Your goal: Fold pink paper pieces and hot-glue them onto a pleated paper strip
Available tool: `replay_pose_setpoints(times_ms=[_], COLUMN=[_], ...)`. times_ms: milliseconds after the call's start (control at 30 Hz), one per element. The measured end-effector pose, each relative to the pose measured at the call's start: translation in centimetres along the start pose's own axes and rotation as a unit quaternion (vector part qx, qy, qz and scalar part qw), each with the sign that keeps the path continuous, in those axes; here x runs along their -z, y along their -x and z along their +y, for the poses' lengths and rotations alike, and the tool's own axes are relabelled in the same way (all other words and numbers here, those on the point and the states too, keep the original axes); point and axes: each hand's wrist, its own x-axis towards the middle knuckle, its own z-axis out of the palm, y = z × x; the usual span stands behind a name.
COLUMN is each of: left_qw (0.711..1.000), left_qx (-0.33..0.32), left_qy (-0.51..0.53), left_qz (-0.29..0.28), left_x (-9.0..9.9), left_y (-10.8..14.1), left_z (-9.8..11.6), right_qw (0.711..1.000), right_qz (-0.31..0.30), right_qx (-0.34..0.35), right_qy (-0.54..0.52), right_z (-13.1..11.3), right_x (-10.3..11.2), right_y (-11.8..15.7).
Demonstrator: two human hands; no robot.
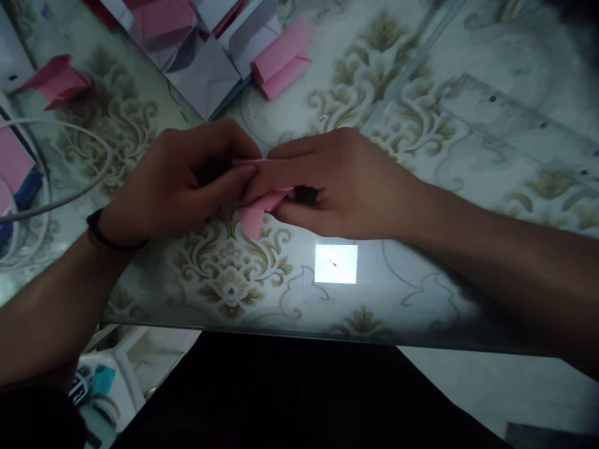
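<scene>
A small folded piece of pink paper (255, 215) is between my two hands, over the patterned table. My left hand (191, 178), with a black band at the wrist, pinches its left side with thumb and fingers. My right hand (327, 181) grips it from the right, the index finger lying across it and touching the left thumb. A pink flap hangs below the fingers, and a thin pink edge shows above them. The rest of the paper is hidden by my fingers.
Folded white and pink papers (206, 75) are piled at the top, with a pink folded piece (283, 59) beside them. Another pink piece (60, 81) and a white cable (105, 165) are at left. A clear ruler (519, 115) lies at right. The table's edge (299, 337) runs below.
</scene>
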Motion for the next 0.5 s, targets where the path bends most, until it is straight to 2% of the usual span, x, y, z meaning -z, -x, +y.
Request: replay_pose_setpoints(times_ms=[300,500], left_qw=[1.0,1.0], left_qx=[0.004,0.004], left_qy=[-0.02,-0.021], left_qz=[-0.008,0.013], left_x=[0.02,-0.19], left_y=[0.01,0.07], left_z=[0.34,0.39], right_qw=[1.0,1.0], right_qz=[0.012,0.007], right_qx=[0.008,0.0], right_qy=[0.011,0.004], right_z=[-0.15,-0.2], right_x=[-0.05,0.04], right_y=[0.12,0.09])
